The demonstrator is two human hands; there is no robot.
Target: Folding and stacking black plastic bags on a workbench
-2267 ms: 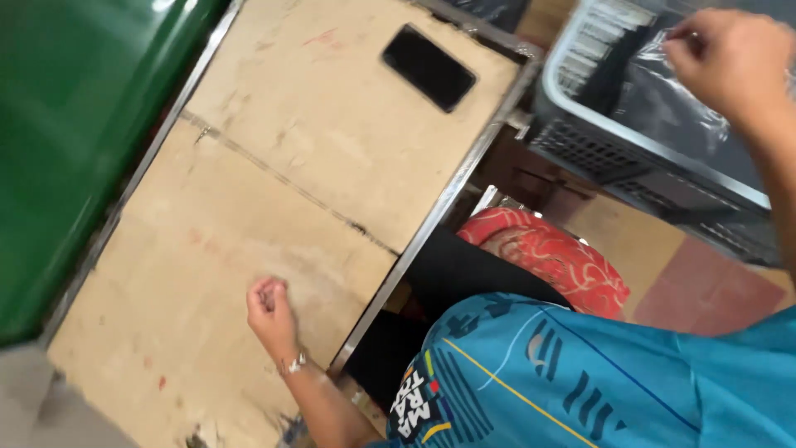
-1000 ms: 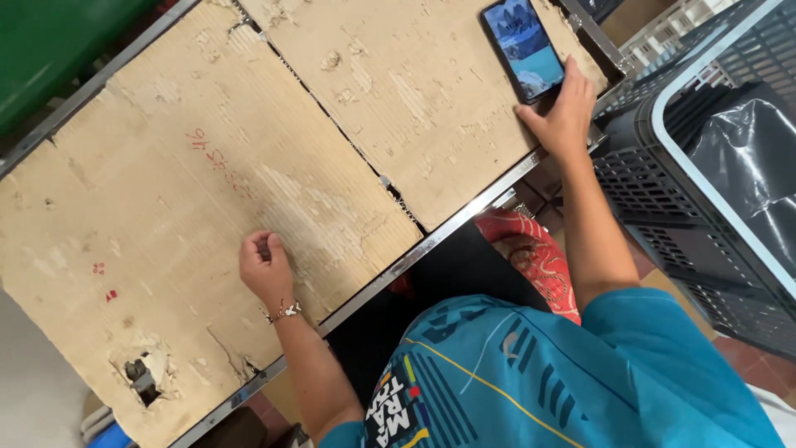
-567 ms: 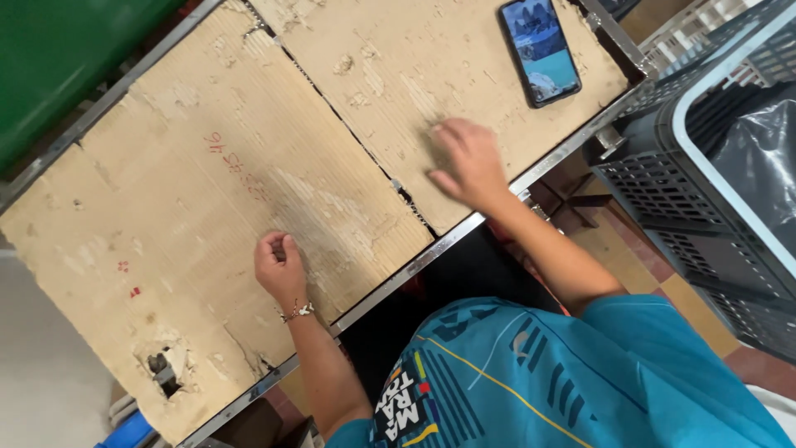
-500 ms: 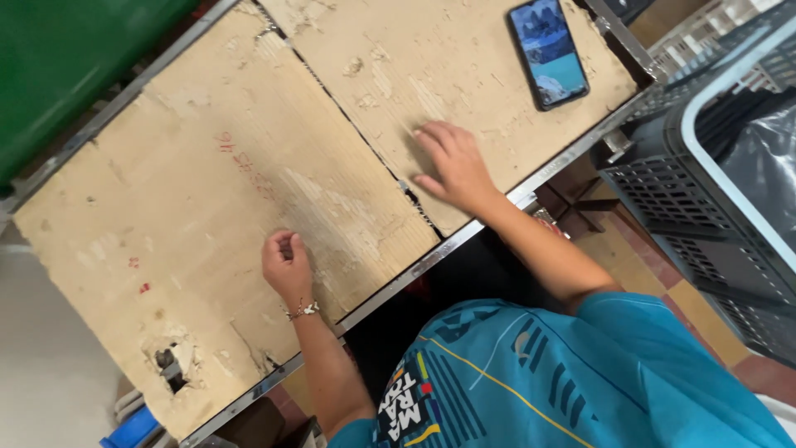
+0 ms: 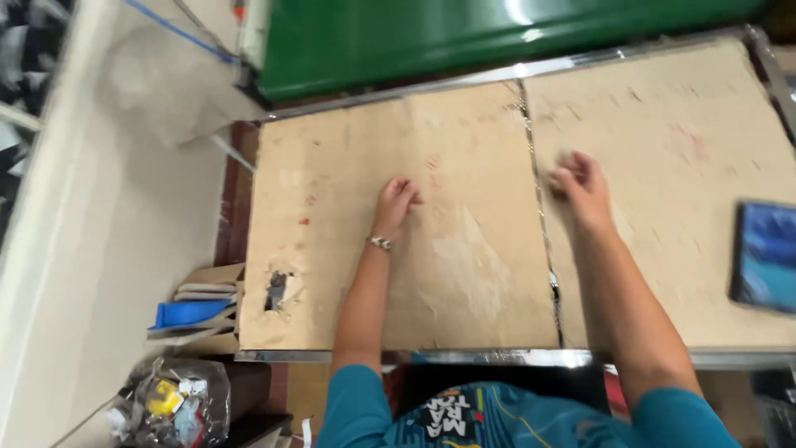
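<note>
With the left hand (image 5: 396,202) loosely curled and the blurred right hand (image 5: 580,184) half-curled, neither holding anything, on the worn tan particleboard tabletop (image 5: 398,274) either side of its middle seam, steady flat palms would likely serve best, clear of the dark smartphone (image 5: 764,255) at far right.

A worn, pale-brown worktable (image 5: 464,274) of two boards in a metal frame had a hole at eight o'clock. Both hands rested on it, the left hand (image 5: 396,202) centrally and the right hand (image 5: 580,184) toward two o'clock. A phone (image 5: 764,255) lay at three o'clock.
</note>
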